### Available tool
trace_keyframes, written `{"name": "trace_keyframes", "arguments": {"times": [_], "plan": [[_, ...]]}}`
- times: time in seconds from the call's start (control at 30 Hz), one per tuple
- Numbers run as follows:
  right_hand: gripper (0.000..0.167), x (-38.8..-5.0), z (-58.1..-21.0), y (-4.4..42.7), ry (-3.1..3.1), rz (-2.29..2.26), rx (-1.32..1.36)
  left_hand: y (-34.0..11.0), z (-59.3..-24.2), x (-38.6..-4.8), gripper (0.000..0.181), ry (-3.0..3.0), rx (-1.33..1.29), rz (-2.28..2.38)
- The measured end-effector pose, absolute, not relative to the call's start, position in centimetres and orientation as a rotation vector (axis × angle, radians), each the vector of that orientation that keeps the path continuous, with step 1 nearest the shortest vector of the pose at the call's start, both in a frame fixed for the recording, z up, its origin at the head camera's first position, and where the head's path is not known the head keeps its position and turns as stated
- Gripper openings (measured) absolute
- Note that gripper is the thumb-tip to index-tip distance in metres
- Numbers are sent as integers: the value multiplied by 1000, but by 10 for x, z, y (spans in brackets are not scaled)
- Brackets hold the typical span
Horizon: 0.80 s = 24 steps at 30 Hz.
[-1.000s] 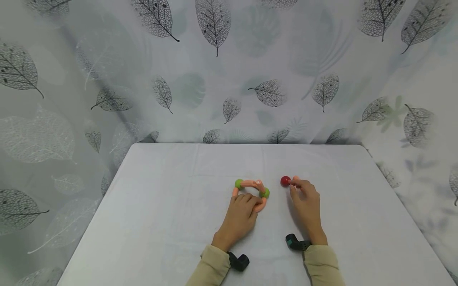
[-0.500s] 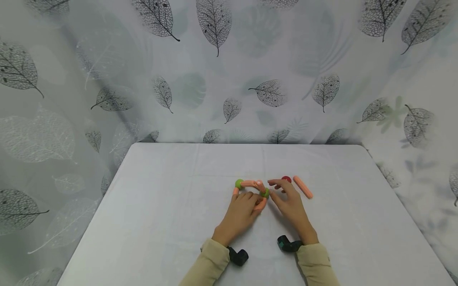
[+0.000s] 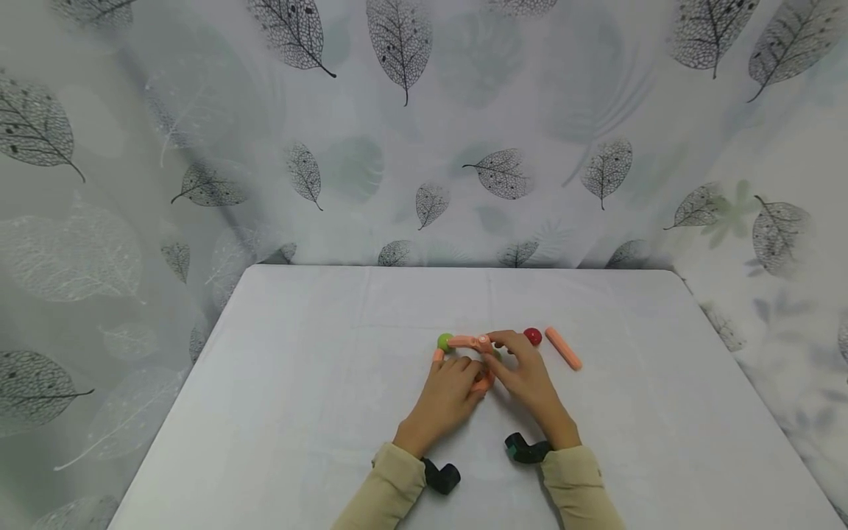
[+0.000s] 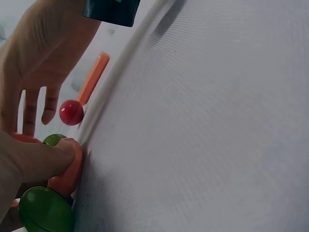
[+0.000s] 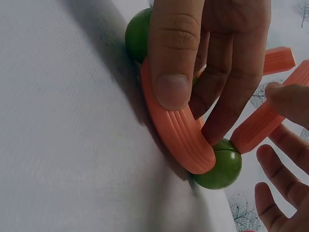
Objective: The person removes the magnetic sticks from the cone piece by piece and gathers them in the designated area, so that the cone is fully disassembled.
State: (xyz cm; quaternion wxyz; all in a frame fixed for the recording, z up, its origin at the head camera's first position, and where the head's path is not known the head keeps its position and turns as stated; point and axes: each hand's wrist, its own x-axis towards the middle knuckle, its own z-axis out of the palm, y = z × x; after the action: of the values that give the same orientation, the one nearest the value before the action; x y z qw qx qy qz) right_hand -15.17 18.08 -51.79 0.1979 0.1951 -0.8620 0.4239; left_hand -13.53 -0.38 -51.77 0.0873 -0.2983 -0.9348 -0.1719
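A toy frame of orange magnetic rods and green balls lies on the white table. My left hand [image 3: 450, 386] grips its near side, its thumb pressed on a curved orange rod [image 5: 178, 135] that has a green ball [image 5: 219, 166] at one end. A raised orange rod [image 5: 263, 121] stands out from that ball, and my right hand [image 3: 530, 377] pinches it between thumb and fingers. At the frame's far left corner shows another green ball [image 3: 444, 341]. The left hand covers part of the frame.
Just right of the right hand sits a loose red ball [image 3: 533, 336]. Beside it a straight orange rod [image 3: 564, 348] lies on the white table [image 3: 298, 383]. A leaf-patterned curtain [image 3: 391, 162] hangs behind the table.
My right hand has left the red ball and the loose rod and moved left to the raised rod. The left hand keeps its grip in the same place.
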Motion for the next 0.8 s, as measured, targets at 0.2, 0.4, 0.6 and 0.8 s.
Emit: {"name": "trace_keyframes", "arguments": {"times": [0.2, 0.4, 0.6, 0.8], "plan": [[32, -147, -516, 185, -2431, 1261, 406, -4, -517, -136, 19, -2749, -882, -550], [28, -142, -519, 192, -2439, 1399, 295, -8, -515, -137, 20, -2765, -888, -571], [25, -135, -518, 198, -2446, 1527, 239, -11, -512, -137, 16, -2776, -889, -530], [29, -125, -514, 204, -2460, 1587, 133, -6, -515, -135, 24, -2804, -837, -439]]}}
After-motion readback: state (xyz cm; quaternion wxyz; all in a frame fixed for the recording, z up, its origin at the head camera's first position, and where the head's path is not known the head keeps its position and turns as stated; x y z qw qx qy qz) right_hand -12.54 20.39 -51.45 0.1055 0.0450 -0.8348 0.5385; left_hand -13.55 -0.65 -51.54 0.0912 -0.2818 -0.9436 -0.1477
